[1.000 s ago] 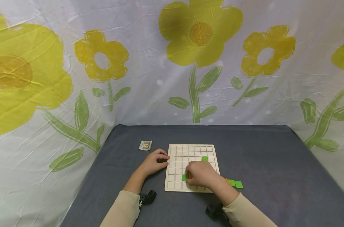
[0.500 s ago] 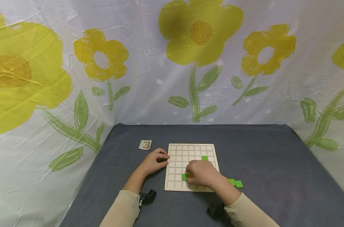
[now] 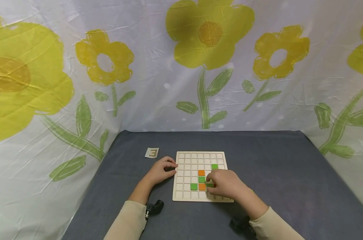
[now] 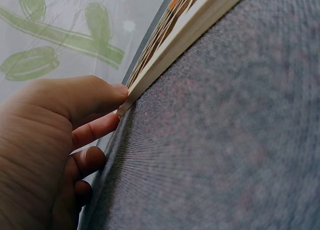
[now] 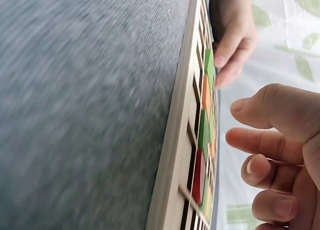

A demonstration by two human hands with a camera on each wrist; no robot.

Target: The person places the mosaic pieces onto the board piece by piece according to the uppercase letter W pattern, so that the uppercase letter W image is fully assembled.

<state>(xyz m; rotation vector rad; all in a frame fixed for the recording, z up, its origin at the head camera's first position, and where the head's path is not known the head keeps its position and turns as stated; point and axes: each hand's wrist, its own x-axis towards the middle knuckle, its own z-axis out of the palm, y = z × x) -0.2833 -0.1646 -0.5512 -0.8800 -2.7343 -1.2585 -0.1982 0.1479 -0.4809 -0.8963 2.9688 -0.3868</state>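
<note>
A square wooden grid board [image 3: 181,196] lies before me with green and orange square tiles in its cells. My left hand [image 3: 161,171] touches the board's left edge with thumb and index fingertips; the left wrist view shows them right at a corner. Over the lower right part of the board hovers my right hand [image 3: 226,182], partly covering a green tile [image 3: 209,185]. In the right wrist view, its thumb and index finger stand apart with nothing between them. Left of it are an orange tile [image 3: 201,187] and a green tile [image 3: 193,187]. A red tile [image 5: 198,177] shows in the right wrist view.
A small pattern card [image 3: 152,152] lies beyond the left hand. Another green tile [image 3: 214,166] sits in the board's upper right. A sliver of a loose green tile [image 3: 252,190] peeks from behind the right forearm. Dark cloth [image 3: 274,160] covers the table, with a flowered curtain behind.
My right hand has moved right across the board, uncovering orange and green tiles in one column. Loose tiles at the right are now mostly behind my forearm. The left hand stays at the edge.
</note>
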